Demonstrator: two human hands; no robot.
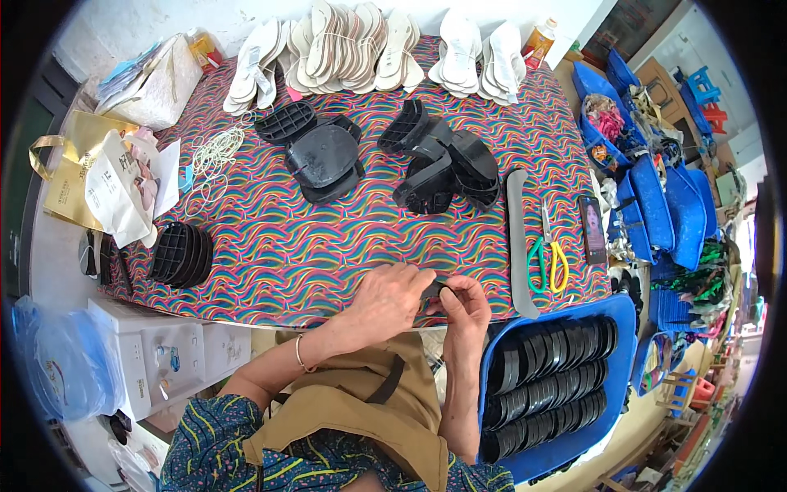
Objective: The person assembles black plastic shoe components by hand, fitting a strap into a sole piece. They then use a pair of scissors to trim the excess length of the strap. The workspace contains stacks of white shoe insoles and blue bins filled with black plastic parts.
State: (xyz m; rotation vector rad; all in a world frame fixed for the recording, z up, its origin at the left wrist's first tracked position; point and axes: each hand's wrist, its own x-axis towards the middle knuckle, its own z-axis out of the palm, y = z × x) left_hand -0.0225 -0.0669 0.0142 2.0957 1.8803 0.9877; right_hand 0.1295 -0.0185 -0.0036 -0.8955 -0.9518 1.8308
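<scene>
In front of my body, at the table's near edge, my left hand [392,297] and my right hand [464,307] meet around a small dark piece [439,289]. Fingers cover most of it, so its kind does not show. Both hands are closed on it, the right in a pinch with thumb and forefinger. To the right of my hands lie a long dark grey strip [517,246] and scissors [548,254] with one green and one yellow handle. Below my right hand stands a blue basket [625,328] with rows of curved black plastic pieces [545,385].
A patterned cloth covers the table [344,238]. On it are loose black pieces [324,160], [451,164], a black stack [182,254], rubber bands [215,160], bundled insoles [340,49], a phone [591,228] and a gold bag [78,176]. Blue baskets [672,205] stand right.
</scene>
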